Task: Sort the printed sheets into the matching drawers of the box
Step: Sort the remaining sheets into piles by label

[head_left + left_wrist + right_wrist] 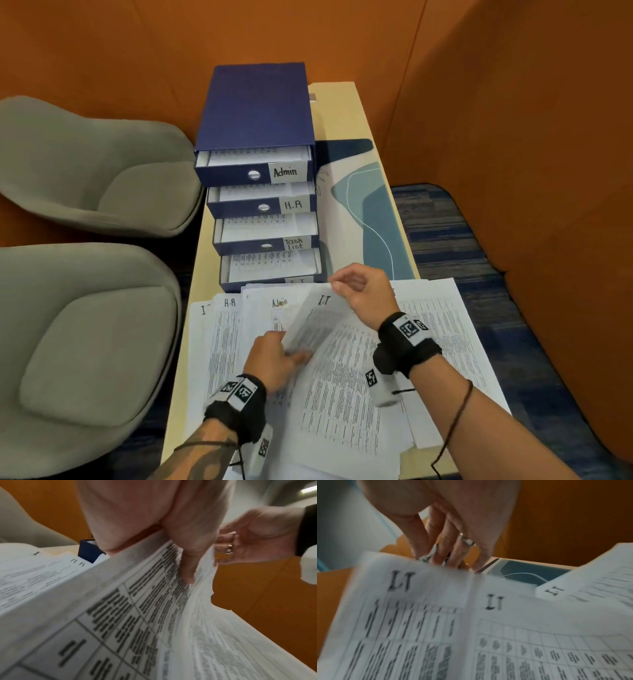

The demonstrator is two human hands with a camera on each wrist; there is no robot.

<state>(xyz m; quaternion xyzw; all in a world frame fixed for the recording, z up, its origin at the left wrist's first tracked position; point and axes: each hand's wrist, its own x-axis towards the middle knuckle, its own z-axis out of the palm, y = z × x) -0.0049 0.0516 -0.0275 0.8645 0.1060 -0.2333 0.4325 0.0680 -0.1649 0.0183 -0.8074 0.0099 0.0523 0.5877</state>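
Observation:
A blue drawer box point(257, 106) stands on the table with its drawers pulled out in steps: Admin point(253, 169), H.R point(262, 207), Task List point(267, 245) and the lowest one point(270, 270), each holding printed sheets. Loose sheets point(342, 394) marked H.R, Admin and I.T lie spread in front of it. One I.T sheet point(318, 322) is lifted and tilted. My right hand point(337, 286) pinches its top corner point(426, 559). My left hand point(294, 356) holds its lower edge, with a finger point(187, 566) on the paper. More I.T sheets point(494, 603) lie beneath.
Two grey chairs point(102, 178) stand close along the table's left edge. Orange partition walls point(513, 137) enclose the back and right. A patterned blue and white mat point(373, 219) lies right of the box. Blue carpet point(445, 226) shows beyond the table's right edge.

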